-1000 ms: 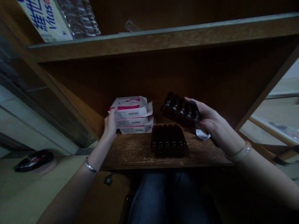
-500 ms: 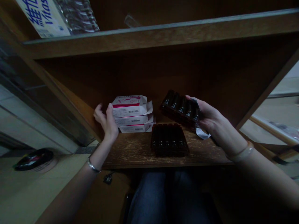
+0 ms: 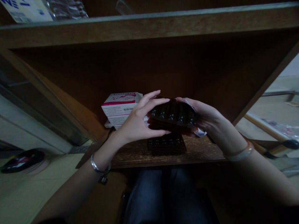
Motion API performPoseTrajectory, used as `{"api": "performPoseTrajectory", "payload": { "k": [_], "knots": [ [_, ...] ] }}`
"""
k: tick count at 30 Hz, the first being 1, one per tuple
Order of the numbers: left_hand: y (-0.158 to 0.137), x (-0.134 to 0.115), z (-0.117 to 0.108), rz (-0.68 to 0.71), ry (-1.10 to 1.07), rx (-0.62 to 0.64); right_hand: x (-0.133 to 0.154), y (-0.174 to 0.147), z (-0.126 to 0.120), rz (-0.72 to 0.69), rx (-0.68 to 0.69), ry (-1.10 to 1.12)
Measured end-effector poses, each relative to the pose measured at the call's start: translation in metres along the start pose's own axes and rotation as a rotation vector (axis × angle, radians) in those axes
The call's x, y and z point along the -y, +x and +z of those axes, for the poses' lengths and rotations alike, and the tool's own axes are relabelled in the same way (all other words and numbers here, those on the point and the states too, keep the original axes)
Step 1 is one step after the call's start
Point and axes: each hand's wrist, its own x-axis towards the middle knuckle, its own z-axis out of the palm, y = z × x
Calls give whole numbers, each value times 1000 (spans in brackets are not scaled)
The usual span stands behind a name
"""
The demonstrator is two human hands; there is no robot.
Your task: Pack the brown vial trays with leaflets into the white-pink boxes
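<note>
A stack of dark brown ribbed plastic trays [image 3: 173, 116] is held up between my two hands, slightly tilted. My right hand [image 3: 206, 115] grips its right end, along with a folded piece of white paper [image 3: 200, 133]. Around the left end goes my left hand [image 3: 137, 121], fingers over the top and thumb along the front underside. Below, more dark ribbed trays [image 3: 167, 147] lie on the wooden shelf, partly hidden by the held ones. Behind my left hand stand stacked white and pink cartons [image 3: 116, 109]; my hand covers their right ends.
The wooden shelf [image 3: 205, 152] has a worn surface and a side wall at each end. Above runs another shelf's edge [image 3: 149, 23], bearing a wrapped pack of bottles [image 3: 67, 9]. A basket with a black liner [image 3: 25, 161] stands on the floor at left.
My left hand has left the cartons and moved right to the held trays. Those trays have come slightly lower and more level in my right hand. The view has shifted a little.
</note>
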Motion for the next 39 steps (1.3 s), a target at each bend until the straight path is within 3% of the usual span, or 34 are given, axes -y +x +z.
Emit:
{"api": "performPoseTrajectory", "payload": {
  "k": [4,9,13,20,34,39],
  "knots": [
    [-7,8,7,-35,-125,107,1,-2,3,-105,-100,-193],
    [-19,3,23,-126,-268,26,2,-7,11,-156,-202,-346],
    [-27,-8,32,-219,-267,-46,2,-5,6,-204,-179,-491],
    [-40,-22,34,-355,-233,-22,-4,9,-12,-378,-218,-799],
    [-53,-12,32,-445,-377,13,-14,21,-31,-543,-230,-1142],
    [-60,-10,39,-472,-452,-17,-5,21,-42,-633,-413,-1315]
  ]
}}
